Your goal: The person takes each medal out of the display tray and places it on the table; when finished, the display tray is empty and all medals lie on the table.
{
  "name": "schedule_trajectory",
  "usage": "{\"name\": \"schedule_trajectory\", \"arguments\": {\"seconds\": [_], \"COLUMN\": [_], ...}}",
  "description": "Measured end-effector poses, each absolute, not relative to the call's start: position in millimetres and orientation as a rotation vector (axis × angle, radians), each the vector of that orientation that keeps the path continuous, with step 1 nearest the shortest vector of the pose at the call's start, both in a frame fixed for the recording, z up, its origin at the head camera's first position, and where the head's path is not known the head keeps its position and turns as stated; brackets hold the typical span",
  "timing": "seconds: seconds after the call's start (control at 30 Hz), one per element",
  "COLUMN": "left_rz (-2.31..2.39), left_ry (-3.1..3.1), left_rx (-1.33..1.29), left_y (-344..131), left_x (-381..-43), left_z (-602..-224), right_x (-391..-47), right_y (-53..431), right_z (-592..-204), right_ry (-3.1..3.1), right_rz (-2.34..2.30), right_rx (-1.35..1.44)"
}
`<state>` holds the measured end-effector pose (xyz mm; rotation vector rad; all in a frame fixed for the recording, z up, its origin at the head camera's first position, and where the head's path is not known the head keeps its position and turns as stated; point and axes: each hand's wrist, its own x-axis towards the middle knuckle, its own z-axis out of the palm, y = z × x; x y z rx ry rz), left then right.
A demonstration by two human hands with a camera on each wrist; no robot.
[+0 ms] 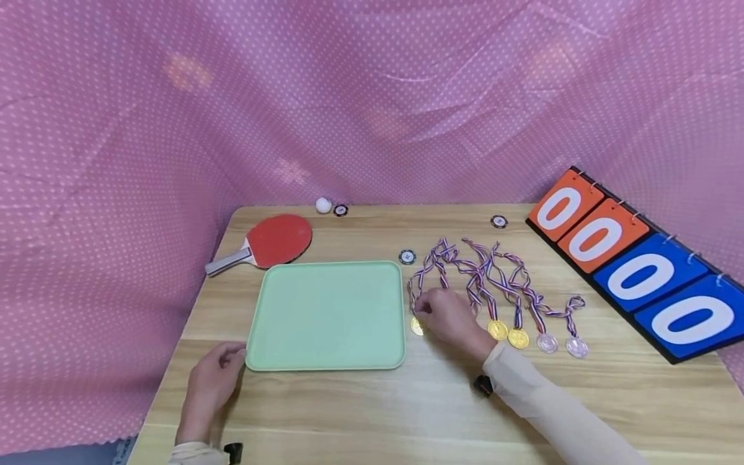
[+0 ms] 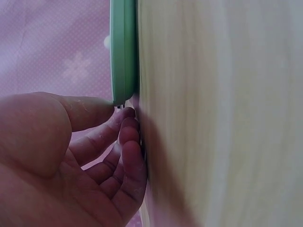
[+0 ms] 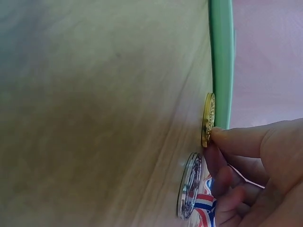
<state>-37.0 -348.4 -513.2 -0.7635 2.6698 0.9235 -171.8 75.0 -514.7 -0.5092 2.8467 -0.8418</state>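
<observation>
Beside the right edge of a light green tray (image 1: 328, 316), my right hand (image 1: 450, 318) pinches a gold medal (image 3: 209, 118) at its edge with thumb and fingertips. The medal lies flat, with its striped ribbon (image 1: 414, 287) trailing toward the back of the table. A silver medal (image 3: 190, 185) lies close by in the right wrist view, mostly covered by the hand from above. My left hand (image 1: 212, 381) rests at the tray's front left corner, fingers loosely curled. Its thumb tip (image 2: 106, 109) sits right at the tray's rim in the left wrist view.
More gold medals (image 1: 518, 338) and silver medals (image 1: 577, 347) lie in a row to the right. A flip scoreboard (image 1: 633, 271) stands at the right edge. Behind the tray are a red table tennis bat (image 1: 281, 240), a white ball (image 1: 323, 205) and several poker chips (image 1: 407, 257).
</observation>
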Motion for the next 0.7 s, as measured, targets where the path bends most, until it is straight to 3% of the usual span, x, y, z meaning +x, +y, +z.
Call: {"name": "schedule_trajectory", "arguments": {"seconds": [0.37,0.7], "left_rz": [0.881,0.786], "left_ry": [2.703,3.032], "left_rx": [-0.624,-0.616], "left_y": [-358,-339], "left_x": [-36,-39], "left_z": [-515,-490], "right_x": [-154,-107], "right_y": [109,179], "right_z": [-512,-510], "right_ry": [2.791,2.86], "right_rz": [-1.168,-1.016], "right_rx": [-0.371,-0.222]}}
